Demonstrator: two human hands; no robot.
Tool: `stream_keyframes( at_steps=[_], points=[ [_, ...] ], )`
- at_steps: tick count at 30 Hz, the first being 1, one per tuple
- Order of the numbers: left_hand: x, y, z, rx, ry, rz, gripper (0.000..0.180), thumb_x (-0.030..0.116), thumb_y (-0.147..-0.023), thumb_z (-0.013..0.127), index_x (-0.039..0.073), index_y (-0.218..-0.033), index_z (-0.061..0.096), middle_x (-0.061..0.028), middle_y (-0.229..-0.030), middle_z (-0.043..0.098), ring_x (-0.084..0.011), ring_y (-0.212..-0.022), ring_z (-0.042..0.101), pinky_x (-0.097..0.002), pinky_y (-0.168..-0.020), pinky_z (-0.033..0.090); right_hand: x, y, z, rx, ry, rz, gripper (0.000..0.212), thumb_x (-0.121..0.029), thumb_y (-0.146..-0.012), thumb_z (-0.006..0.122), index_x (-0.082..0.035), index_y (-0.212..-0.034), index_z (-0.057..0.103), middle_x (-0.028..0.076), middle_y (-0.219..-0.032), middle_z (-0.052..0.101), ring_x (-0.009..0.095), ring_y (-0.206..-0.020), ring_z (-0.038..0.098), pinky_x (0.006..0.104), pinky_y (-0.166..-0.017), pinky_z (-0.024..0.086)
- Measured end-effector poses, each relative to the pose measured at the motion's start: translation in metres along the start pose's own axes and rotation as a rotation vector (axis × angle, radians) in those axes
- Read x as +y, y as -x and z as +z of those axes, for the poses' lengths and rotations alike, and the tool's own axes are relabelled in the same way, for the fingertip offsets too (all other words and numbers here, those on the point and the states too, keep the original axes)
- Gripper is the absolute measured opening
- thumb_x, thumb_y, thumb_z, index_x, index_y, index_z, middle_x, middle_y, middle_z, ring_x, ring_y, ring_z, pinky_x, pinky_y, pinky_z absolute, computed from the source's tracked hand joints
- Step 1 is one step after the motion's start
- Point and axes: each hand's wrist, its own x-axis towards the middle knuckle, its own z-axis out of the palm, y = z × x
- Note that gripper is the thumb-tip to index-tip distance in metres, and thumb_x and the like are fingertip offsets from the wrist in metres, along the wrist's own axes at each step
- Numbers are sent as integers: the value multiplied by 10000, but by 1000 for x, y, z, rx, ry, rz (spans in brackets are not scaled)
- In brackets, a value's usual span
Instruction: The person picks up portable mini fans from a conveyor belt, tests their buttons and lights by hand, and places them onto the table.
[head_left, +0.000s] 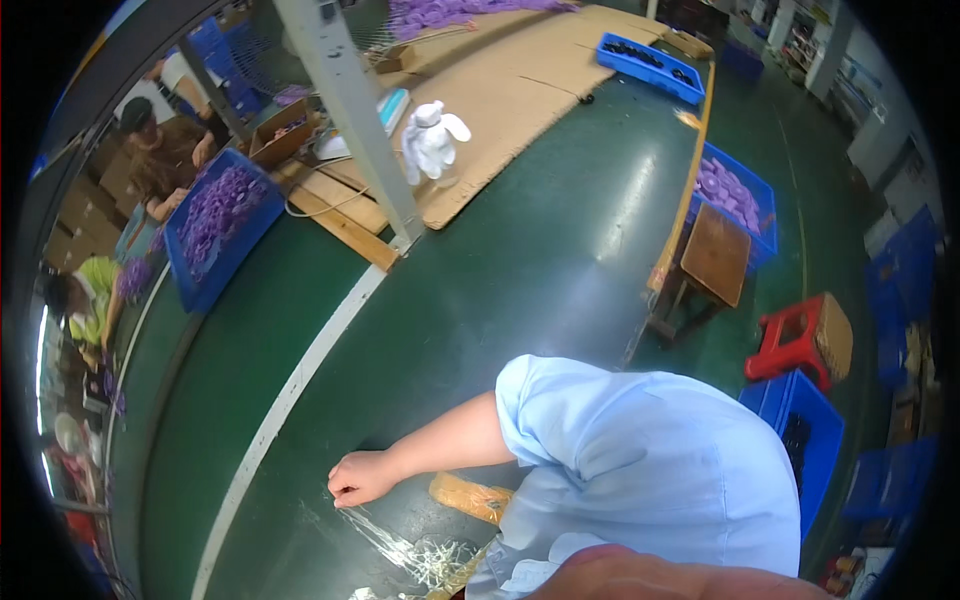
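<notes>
My right hand [362,478] is closed in a pinch low over the dark green tabletop [330,400], at the end of a bare forearm and a light blue short sleeve. From its fingertips thin, shiny, whitish strands [375,535] stretch down to a tangled heap of the same strands [440,562] on the table near my body. Beside the forearm, between it and the heap, lies a tan block wrapped in yellowish tape [470,497]. My left hand is outside the picture.
A metal post [350,110] rises beyond the hand, near a white figure-shaped object [433,143] on cardboard [520,90]. Blue crates of purple pieces stand left [222,230] and right [728,195]. A wooden stool [715,255] and red stool [795,340] stand right. Co-workers sit at far left.
</notes>
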Motion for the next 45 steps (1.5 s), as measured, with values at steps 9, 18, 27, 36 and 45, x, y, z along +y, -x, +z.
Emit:
stream_keyframes(
  at_steps=[9, 18, 27, 36, 45],
  points=[
    [-21, -15, 0, 329, 490, 409, 427, 391, -823, 486, -15, -793, 616, -217, -832, 611, -369, -775, 592, -474, -665, 489, -12, -7, 1, 13, -7, 2, 239, -256, -768, 609, -49, -654, 572, 112, -669, 581, 300, -648, 577, 410, -565, 430],
    [-30, -18, 3, 344, 509, 459, 405, 374, -816, 495, -10, -794, 622, -221, -825, 611, -364, -766, 596, -469, -636, 497, -12, -6, 5, 8, -17, -7, 241, -268, -772, 600, -54, -662, 582, 111, -664, 585, 300, -642, 577, 415, -560, 427],
    [-15, -6, -17, 243, 601, 416, 431, 376, -803, 511, -39, -854, 617, -254, -843, 607, -399, -796, 594, -505, -687, 483, -10, -3, 3, -10, 1, -22, 233, -250, -804, 593, -53, -682, 562, 89, -676, 555, 277, -621, 563, 391, -542, 421],
    [-30, -27, 13, 191, 79, 42, 616, 361, -823, 522, -138, -1173, 432, -334, -996, 559, -465, -900, 564, -521, -784, 464, -10, -5, 6, 0, 1, -31, 234, -246, -803, 593, -49, -682, 562, 81, -684, 547, 269, -625, 561, 388, -550, 421],
    [-33, -19, 17, 172, 37, 26, 539, 361, -812, 534, -122, -1050, 533, -324, -942, 573, -455, -863, 572, -522, -751, 472, -14, 3, 2, -1, 4, -28, 237, -246, -802, 595, -46, -681, 554, 97, -678, 545, 283, -633, 562, 392, -553, 422]
  ],
)
